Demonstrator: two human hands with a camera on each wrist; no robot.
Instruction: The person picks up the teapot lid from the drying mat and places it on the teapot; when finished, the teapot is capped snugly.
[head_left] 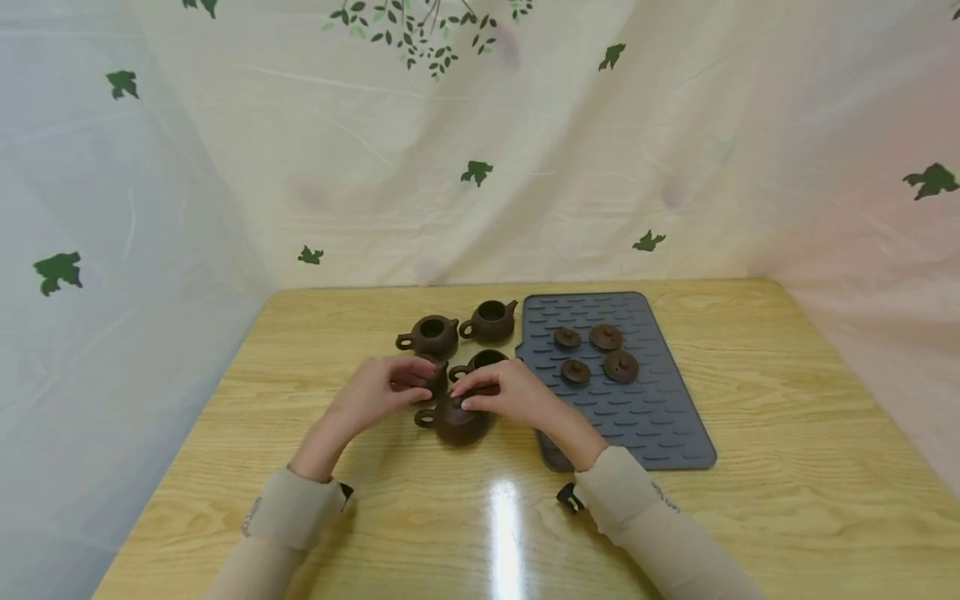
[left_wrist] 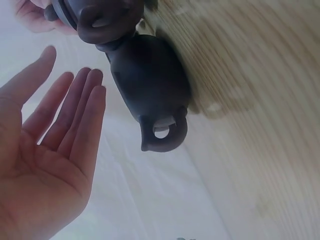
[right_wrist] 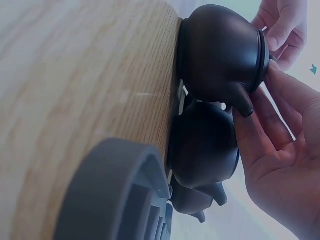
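A dark brown teapot (head_left: pixel 459 429) stands nearest the person, its lid in place on top. My right hand (head_left: pixel 517 392) pinches the knob of this lid (right_wrist: pixel 262 60), thumb and fingers meeting at it. My left hand (left_wrist: pixel 55 145) holds nothing; its fingers are extended and relaxed. In the head view it hovers over a second teapot (head_left: pixel 438 382), which it partly covers. Just behind the right hand, another teapot (right_wrist: pixel 202 142) shows an open top in the head view. Two more lidless teapots, one on the left (head_left: pixel 435 342) and one on the right (head_left: pixel 492 327), stand farther back.
Right of the teapots lies a dark grey ridged mat (head_left: pixel 637 425) on the wooden table (head_left: pixel 787 417). Several loose lids, among them a larger one (head_left: pixel 621 367) and a smaller one (head_left: pixel 575 372), rest on it. A pale curtain (head_left: pixel 390 183) hangs behind the table.
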